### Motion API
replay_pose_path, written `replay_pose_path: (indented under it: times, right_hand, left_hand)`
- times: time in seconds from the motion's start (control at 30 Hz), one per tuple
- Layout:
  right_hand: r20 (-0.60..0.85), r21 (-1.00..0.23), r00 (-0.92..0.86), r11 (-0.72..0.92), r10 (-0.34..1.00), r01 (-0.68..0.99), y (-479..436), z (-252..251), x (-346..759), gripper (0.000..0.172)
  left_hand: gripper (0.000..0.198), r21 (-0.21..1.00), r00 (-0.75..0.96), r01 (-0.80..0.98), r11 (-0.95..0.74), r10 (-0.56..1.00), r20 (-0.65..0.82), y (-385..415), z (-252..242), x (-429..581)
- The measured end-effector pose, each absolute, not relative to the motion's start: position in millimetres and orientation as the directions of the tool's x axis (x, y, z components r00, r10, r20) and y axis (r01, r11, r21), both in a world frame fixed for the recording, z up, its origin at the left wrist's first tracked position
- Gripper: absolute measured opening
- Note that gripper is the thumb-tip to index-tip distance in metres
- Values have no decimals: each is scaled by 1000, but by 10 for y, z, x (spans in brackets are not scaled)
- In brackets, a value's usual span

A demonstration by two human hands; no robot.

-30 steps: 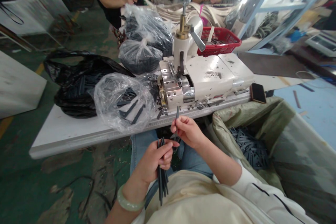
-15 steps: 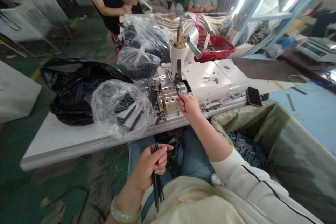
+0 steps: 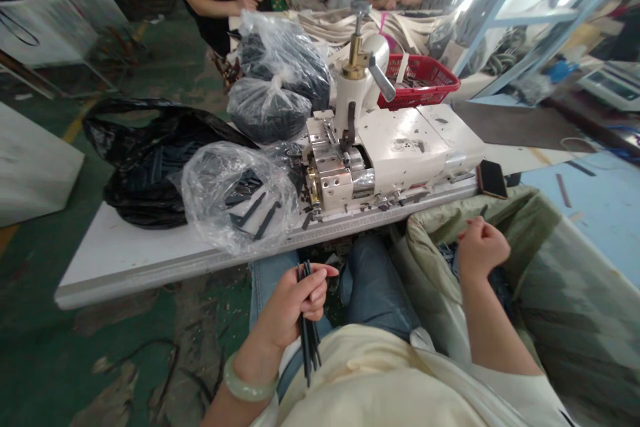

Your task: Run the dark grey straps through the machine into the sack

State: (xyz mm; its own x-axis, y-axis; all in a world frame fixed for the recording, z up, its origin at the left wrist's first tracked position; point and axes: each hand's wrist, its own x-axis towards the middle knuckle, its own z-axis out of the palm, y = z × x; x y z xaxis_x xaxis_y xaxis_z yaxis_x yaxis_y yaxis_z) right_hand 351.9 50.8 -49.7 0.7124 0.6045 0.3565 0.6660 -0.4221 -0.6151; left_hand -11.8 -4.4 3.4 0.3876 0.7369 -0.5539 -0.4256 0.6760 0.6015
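My left hand is closed around a bunch of thin dark strips that hang down over my lap. Over the mouth of a large greenish fabric sack is my right hand, its fingers closed. A small dark strip end pokes out above those fingers; the rest of it is hidden. More dark strips lie inside the sack, partly behind my right arm. On the bench ahead stands a cream machine with a lever and shiny metal plates, touched by neither hand.
An opened clear plastic bag with strips lies beside a black plastic bag on the white bench. Tied clear bags and a red basket stand behind. A phone rests at the bench edge. Two people work beyond.
My right hand has left the machine's metal plates and moved right, over the sack, with a dark strip. My left hand keeps its bunch. The view has shifted slightly.
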Motion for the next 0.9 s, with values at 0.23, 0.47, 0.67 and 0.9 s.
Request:
replay_pose_path:
  times: [0.23, 0.47, 0.67, 0.9]
  right_hand:
    - [26, -727, 533, -350, 846, 591, 62, -373, 3472, 56]
    - [-179, -969, -529, -243, 830, -53, 230, -112, 1838, 32]
    - [-217, -931, -537, -338, 815, -136, 209, -202, 1619, 32]
    - [-195, -973, -237, -157, 952, 169, 181, -170, 1699, 26]
  left_hand:
    - [26, 569, 534, -354, 743, 659, -529, -7, 48, 153]
    - [26, 568, 581, -301, 766, 619, -528, -152, 53, 195]
    - [28, 529, 576, -331, 782, 611, -543, -261, 46, 88]
    - [28, 541, 516, -348, 765, 639, -571, -212, -49, 140]
